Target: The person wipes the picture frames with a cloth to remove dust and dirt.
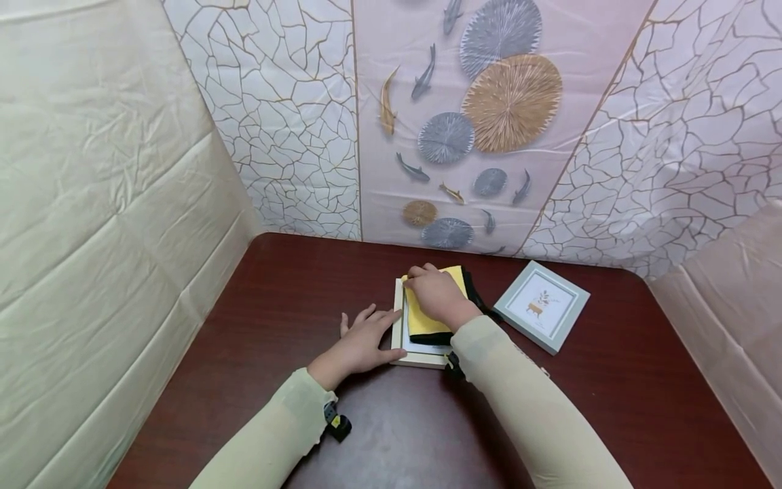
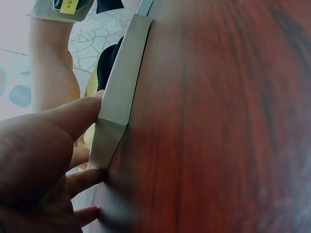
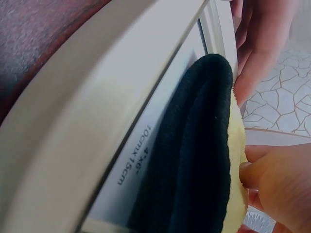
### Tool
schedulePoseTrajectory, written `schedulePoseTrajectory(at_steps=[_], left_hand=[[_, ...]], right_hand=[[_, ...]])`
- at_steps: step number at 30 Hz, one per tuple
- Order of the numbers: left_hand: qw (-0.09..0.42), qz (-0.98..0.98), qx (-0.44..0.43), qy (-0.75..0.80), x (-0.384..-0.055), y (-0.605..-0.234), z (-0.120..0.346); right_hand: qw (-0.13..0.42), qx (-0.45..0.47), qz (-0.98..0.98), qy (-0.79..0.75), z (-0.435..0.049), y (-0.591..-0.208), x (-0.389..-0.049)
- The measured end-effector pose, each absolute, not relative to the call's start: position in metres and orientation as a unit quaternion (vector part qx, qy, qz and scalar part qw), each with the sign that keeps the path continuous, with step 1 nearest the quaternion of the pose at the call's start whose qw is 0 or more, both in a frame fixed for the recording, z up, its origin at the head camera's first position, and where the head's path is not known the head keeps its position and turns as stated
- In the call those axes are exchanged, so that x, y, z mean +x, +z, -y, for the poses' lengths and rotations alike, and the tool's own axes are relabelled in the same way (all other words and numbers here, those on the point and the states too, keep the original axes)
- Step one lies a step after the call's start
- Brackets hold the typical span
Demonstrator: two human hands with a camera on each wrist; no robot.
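Note:
A cream picture frame (image 1: 418, 360) lies flat on the dark red table, its white insert printed with a size (image 3: 131, 160). Over much of it is a folded yellow cloth (image 1: 421, 319) with black edging. My right hand (image 1: 436, 295) grips the cloth from above near the frame's far left part, fingertips curled against it. At the near left corner my left hand (image 1: 363, 343) touches the frame with spread, mostly straight fingers. In the left wrist view its thumb (image 2: 77, 114) lies against the frame's edge, and lower fingers reach the table. The right palm's underside is hidden.
To the right lies a second frame, pale green (image 1: 544, 309), with a potted plant picture, close to the cloth's dark edge. The table (image 1: 293, 285) meets a patterned cloth backdrop (image 1: 293, 122) at its far edge. Pale fabric walls (image 1: 91, 204) stand at both sides.

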State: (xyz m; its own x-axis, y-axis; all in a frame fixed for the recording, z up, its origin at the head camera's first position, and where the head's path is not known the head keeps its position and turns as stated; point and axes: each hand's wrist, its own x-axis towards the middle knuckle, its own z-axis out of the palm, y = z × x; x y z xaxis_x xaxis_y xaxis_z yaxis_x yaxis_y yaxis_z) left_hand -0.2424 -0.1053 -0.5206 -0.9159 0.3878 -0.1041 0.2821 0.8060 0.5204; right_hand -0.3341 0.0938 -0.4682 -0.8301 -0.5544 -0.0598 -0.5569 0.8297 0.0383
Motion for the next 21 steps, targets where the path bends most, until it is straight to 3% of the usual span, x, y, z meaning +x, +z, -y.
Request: schedulePoseTrajectory(at_steps=[21], left_hand=[[0.106,-0.948,0.182,0.240,-0.2398,-0.5162,0.1053]], right_hand=[[0.043,-0.271,-0.961,0.034,-0.1017,-0.4609,-0.3340]])
